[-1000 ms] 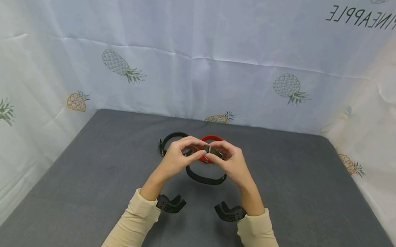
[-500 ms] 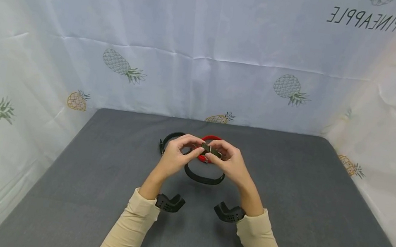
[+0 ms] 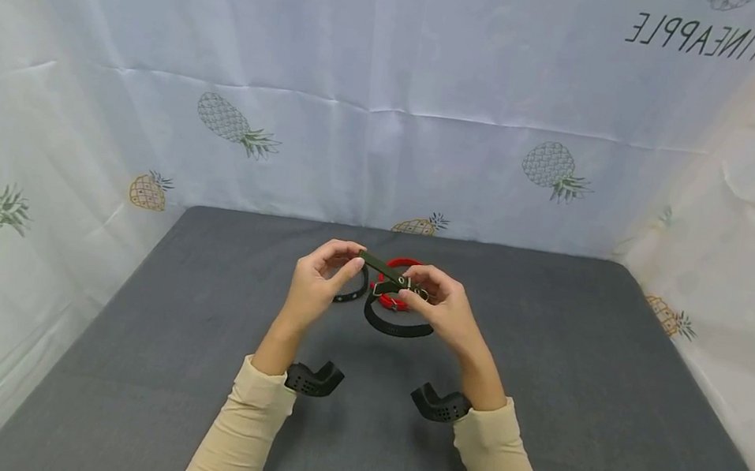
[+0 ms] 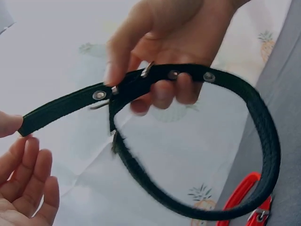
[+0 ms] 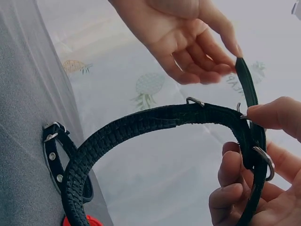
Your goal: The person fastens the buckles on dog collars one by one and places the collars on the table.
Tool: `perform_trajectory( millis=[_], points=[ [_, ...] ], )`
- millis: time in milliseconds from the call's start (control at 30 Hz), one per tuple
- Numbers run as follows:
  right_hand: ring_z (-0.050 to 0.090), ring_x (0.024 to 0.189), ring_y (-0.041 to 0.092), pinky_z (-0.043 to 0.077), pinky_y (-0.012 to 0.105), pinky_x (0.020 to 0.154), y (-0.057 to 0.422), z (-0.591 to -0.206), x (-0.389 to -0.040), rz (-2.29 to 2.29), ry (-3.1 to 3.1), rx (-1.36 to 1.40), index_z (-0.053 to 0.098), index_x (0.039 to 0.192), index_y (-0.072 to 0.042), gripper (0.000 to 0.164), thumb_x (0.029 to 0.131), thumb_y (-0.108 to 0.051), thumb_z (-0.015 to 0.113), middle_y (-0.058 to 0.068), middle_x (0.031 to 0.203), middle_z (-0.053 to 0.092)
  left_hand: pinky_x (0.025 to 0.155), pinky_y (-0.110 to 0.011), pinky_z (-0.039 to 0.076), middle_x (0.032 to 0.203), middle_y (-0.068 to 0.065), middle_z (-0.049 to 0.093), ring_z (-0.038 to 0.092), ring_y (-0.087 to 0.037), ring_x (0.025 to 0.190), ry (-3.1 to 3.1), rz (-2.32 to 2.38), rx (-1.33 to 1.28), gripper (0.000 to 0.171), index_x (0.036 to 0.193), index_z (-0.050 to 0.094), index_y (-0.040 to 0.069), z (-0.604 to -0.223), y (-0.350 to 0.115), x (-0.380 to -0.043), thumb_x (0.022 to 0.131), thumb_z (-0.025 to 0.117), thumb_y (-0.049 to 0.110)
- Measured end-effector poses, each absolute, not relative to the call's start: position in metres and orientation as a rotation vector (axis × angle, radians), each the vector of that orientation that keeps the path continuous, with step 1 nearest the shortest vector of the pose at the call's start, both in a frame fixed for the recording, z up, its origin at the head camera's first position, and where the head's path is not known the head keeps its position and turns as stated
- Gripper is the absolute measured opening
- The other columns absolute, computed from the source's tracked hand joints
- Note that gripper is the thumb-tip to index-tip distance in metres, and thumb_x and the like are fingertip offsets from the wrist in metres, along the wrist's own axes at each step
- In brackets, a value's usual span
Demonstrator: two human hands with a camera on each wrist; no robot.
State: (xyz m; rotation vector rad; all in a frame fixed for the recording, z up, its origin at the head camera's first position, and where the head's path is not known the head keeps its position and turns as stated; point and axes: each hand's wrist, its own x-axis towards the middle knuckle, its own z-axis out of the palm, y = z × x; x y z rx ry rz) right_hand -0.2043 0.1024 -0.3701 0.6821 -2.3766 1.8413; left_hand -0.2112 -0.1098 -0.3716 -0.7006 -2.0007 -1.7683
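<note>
A dark green collar (image 3: 397, 330) with metal eyelets is held up in a loop between both hands. My left hand (image 3: 313, 287) pinches the tip of its strap end (image 4: 54, 113) between thumb and fingers. My right hand (image 3: 443, 304) grips the collar at the buckle, thumb pressed beside the prong. The strap end passes through the buckle and stretches straight toward my left hand. A metal D-ring (image 5: 269, 162) hangs by the right fingers in the right wrist view. The inner side of the loop looks braided.
A red collar (image 3: 404, 261) lies on the grey table (image 3: 215, 325), behind the held one. A black collar (image 3: 361, 285) with eyelets lies left of it, partly hidden by my left hand. A pineapple-print curtain (image 3: 387, 165) surrounds the table.
My left hand has moved left and slightly up, drawing the strap end out straight from the buckle. My right hand stays nearly in place. The loop hangs a little higher.
</note>
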Motion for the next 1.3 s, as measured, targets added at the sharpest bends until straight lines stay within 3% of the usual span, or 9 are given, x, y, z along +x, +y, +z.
perform_trajectory(
  millis=[133, 267, 367, 733, 900, 1067, 1167, 1300],
  points=[
    [0.059, 0.073, 0.002, 0.050, 0.022, 0.067, 0.103, -0.371, -0.205, 1.860, -2.377, 0.678, 0.059, 0.114, 0.005, 0.025, 0.090, -0.003, 0.063, 0.001, 0.094, 0.059, 0.088, -0.014, 0.050, 0.103, -0.010, 0.066, 0.061, 0.000, 0.094, -1.971, -1.791, -0.683, 0.024, 0.110, 0.063, -0.010, -0.371, -0.112, -0.212, 0.093, 0.061, 0.008],
    [0.056, 0.070, 0.004, 0.050, 0.023, 0.067, 0.103, -0.371, -0.204, 1.858, -2.369, 0.711, 0.057, 0.115, 0.005, 0.025, 0.092, -0.003, 0.060, -0.001, 0.090, 0.057, 0.087, -0.014, 0.050, 0.101, 0.015, 0.061, 0.062, -0.001, 0.094, -1.948, -1.818, -0.683, 0.024, 0.110, 0.062, -0.011, -0.371, -0.111, -0.211, 0.094, 0.060, 0.006],
    [0.054, 0.069, 0.005, 0.049, 0.023, 0.066, 0.102, -0.371, -0.203, 1.869, -2.358, 0.721, 0.056, 0.116, 0.006, 0.024, 0.093, -0.004, 0.057, -0.001, 0.089, 0.057, 0.087, -0.014, 0.050, 0.099, 0.021, 0.060, 0.062, -0.002, 0.094, -1.941, -1.847, -0.681, 0.026, 0.110, 0.061, -0.012, -0.371, -0.110, -0.211, 0.094, 0.061, 0.010],
    [0.054, 0.067, 0.012, 0.049, 0.021, 0.064, 0.104, -0.372, -0.204, 1.984, -2.287, 0.737, 0.055, 0.117, 0.005, 0.024, 0.095, -0.006, 0.056, -0.010, 0.086, 0.058, 0.084, -0.015, 0.051, 0.104, 0.010, 0.061, 0.061, 0.000, 0.095, -1.989, -2.001, -0.671, 0.029, 0.117, 0.057, -0.010, -0.372, -0.110, -0.210, 0.091, 0.062, 0.001],
    [0.053, 0.066, 0.008, 0.047, 0.021, 0.062, 0.105, -0.371, -0.203, 2.058, -2.210, 0.791, 0.059, 0.109, -0.014, 0.015, 0.096, -0.007, 0.056, -0.006, 0.083, 0.058, 0.089, -0.017, 0.050, 0.109, 0.002, 0.062, 0.061, 0.002, 0.099, -2.067, -2.055, -0.686, 0.030, 0.121, 0.056, -0.008, -0.375, -0.109, -0.212, 0.094, 0.059, 0.006],
    [0.052, 0.066, 0.005, 0.047, 0.020, 0.062, 0.105, -0.370, -0.202, 2.089, -2.188, 0.830, 0.058, 0.104, -0.027, 0.018, 0.097, -0.011, 0.056, -0.006, 0.084, 0.058, 0.096, -0.024, 0.051, 0.115, -0.002, 0.063, 0.061, 0.003, 0.102, -2.192, -2.103, -0.724, 0.031, 0.124, 0.057, -0.004, -0.377, -0.104, -0.212, 0.098, 0.056, 0.014],
    [0.052, 0.066, 0.006, 0.047, 0.020, 0.062, 0.105, -0.370, -0.202, 2.084, -2.193, 0.834, 0.058, 0.106, -0.024, 0.016, 0.097, -0.011, 0.056, -0.008, 0.085, 0.059, 0.099, -0.027, 0.049, 0.114, 0.001, 0.062, 0.060, 0.001, 0.104, -2.250, -2.167, -0.705, 0.032, 0.124, 0.058, -0.002, -0.378, -0.099, -0.212, 0.099, 0.055, 0.017],
    [0.053, 0.066, 0.011, 0.047, 0.021, 0.062, 0.105, -0.371, -0.203, 2.071, -2.207, 0.830, 0.057, 0.112, -0.009, 0.015, 0.097, -0.009, 0.055, -0.008, 0.088, 0.060, 0.100, -0.033, 0.048, 0.103, 0.009, 0.063, 0.060, -0.004, 0.099, -2.275, -2.247, -0.641, 0.033, 0.124, 0.058, -0.002, -0.379, -0.092, -0.210, 0.099, 0.055, 0.020]
  ],
)
